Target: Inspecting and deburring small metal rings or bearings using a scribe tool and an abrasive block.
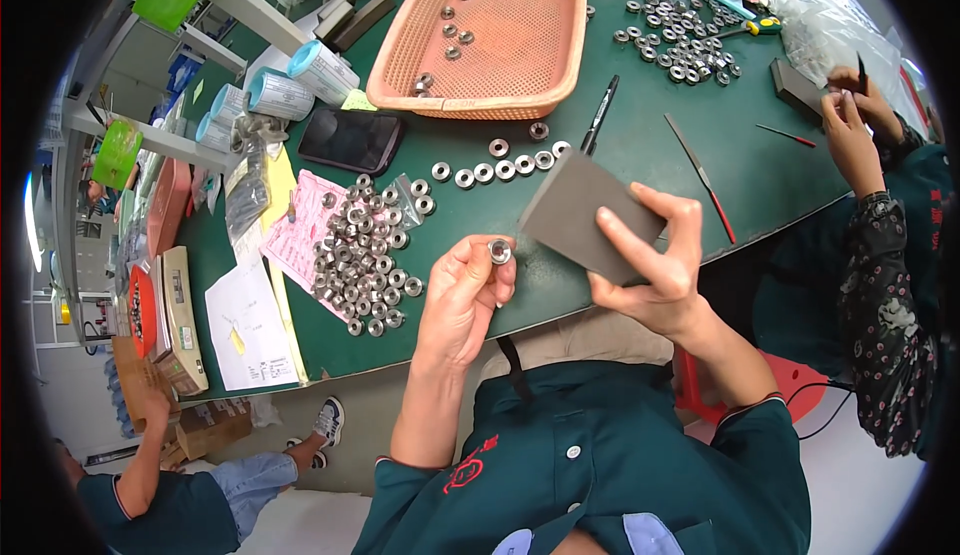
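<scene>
My left hand (463, 295) pinches a small metal ring (499, 251) between thumb and fingertips, its hole turned up. Close to its right, my right hand (655, 265) grips a flat grey rectangular block (580, 210), tilted above the table edge. Ring and block are apart. Beyond the block a black pen (601, 115) shows; its lower end is hidden behind the block. A short row of similar rings (504, 170) lies ahead of my hands. To the left, a heap of rings (365, 255) sits partly on a pink sheet (305, 227).
An orange plastic basket (480, 107) holding several rings stands at the back. A red-handled file (700, 177) and another ring pile (680, 40) lie to the right, where a co-worker's hands (852, 130) are busy. A phone (352, 140) lies left, near paper-labelled rolls (322, 72).
</scene>
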`<state>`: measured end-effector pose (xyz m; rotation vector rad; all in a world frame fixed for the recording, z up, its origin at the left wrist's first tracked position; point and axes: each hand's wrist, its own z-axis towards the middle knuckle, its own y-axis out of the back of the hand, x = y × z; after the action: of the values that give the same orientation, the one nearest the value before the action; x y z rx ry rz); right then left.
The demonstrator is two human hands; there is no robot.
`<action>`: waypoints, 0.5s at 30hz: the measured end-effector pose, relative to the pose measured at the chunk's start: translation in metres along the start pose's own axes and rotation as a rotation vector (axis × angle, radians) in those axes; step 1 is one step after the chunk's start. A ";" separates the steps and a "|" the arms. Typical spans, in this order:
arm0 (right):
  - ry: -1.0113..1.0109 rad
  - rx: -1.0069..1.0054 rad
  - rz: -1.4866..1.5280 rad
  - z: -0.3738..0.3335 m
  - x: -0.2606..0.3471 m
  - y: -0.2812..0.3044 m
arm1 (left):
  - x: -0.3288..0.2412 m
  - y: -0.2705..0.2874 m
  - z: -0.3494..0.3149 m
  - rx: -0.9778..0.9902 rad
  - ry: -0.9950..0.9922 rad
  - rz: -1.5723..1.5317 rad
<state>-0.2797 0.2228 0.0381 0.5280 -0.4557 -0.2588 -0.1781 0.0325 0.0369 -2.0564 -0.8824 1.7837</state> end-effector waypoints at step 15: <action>-0.093 0.072 0.080 0.001 0.001 0.009 | 0.000 -0.005 -0.003 -0.053 -0.146 0.129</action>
<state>-0.2784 0.2296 0.0435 0.5681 -0.5766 -0.1910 -0.1768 0.0368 0.0400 -2.0805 -0.8627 2.0205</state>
